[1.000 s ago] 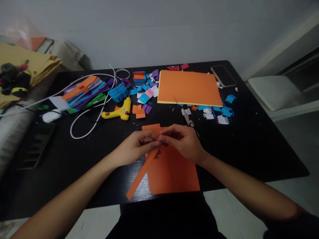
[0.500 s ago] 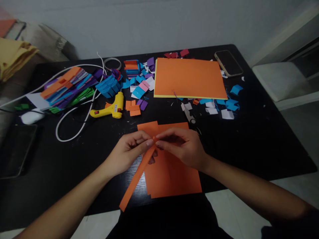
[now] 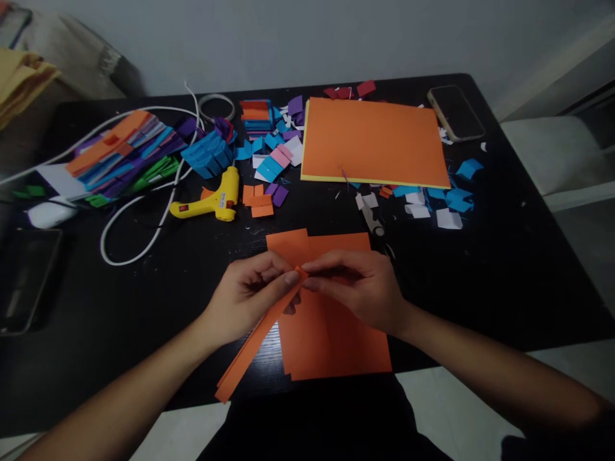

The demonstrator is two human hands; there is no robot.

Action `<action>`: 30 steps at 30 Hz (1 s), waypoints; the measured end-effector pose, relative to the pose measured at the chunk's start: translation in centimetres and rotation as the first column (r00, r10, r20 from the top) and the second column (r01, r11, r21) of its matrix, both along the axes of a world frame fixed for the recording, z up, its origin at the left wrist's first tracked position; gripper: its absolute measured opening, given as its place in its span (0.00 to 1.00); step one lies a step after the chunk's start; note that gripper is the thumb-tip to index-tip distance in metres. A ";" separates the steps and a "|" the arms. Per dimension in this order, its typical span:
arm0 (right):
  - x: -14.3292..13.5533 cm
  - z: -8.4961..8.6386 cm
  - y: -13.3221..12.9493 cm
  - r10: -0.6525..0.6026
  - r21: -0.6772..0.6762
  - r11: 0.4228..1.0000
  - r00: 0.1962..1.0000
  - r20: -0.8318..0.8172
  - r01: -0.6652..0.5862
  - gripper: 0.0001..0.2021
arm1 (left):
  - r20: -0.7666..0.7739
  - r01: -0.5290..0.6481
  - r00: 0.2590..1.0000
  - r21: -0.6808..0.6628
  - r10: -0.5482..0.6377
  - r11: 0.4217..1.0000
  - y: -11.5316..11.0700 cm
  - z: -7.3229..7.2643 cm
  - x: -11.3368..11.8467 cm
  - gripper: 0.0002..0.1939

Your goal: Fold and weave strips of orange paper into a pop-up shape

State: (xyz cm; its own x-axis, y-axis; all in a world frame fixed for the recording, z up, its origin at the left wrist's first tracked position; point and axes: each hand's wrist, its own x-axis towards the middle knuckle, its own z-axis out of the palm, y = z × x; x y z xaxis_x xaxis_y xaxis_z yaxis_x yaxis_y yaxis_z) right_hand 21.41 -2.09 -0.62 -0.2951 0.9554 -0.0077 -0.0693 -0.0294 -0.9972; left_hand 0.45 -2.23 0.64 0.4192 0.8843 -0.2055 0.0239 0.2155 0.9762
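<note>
Counting first: you have two hands at work, one folded or doubled orange paper strip [image 3: 257, 342], at least two overlapping orange paper sheets [image 3: 331, 346] below, one yellow glue gun [image 3: 211, 202] and one smartphone [image 3: 456, 113]. Your left hand [image 3: 245, 294] pinches the strip between thumb and fingers; your right hand [image 3: 365, 291] pinches its upper end with the fingertips. The strip is narrow and matte, slanting down toward your left past the sheets' edge; two edges show at its lower end, and you cannot tell whether these are one piece or two. Your fingers hide most of the upper end. Beyond the hands lie a stack of orange and yellow paper [image 3: 375, 141] and scattered paper pieces [image 3: 459, 200]. A white cable [image 3: 118, 263] loops across the black table [image 3: 480, 288], left of the glue gun.
</note>
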 end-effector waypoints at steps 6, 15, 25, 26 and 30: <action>0.1 -0.1 -0.1 -0.001 0.040 0.999 1.000 0.030 0.000 0.08 | 0.010 -0.011 1.000 -0.002 0.011 1.000 -0.1 0.0 0.0 0.10; 0.1 -0.3 -0.1 -0.007 0.132 0.991 1.000 0.029 0.003 0.09 | -0.018 -0.041 0.999 0.060 0.042 0.997 -0.2 0.2 0.2 0.09; 0.3 -0.1 -0.1 -0.017 0.297 0.955 0.997 0.069 -0.004 0.10 | -0.023 -0.066 0.997 0.103 0.068 0.992 -0.1 0.3 0.2 0.06; 0.3 -0.2 -0.1 -0.017 0.304 0.953 0.998 0.066 -0.004 0.10 | -0.032 -0.076 0.996 0.113 0.080 0.991 -0.1 0.3 0.2 0.05; 0.3 -0.4 -0.2 -0.011 0.328 0.945 0.998 0.061 -0.009 0.10 | -0.062 -0.095 0.993 0.138 0.104 0.986 -0.2 0.3 0.3 0.06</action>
State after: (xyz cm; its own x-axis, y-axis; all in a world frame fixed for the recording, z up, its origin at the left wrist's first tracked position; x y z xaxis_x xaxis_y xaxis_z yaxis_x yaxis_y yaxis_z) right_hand 21.71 -2.28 -1.06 -0.3029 0.9084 0.2883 -0.0077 0.3002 -0.9538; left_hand 0.70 -2.45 0.91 0.3165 0.9425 -0.1076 0.0771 0.0875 0.9932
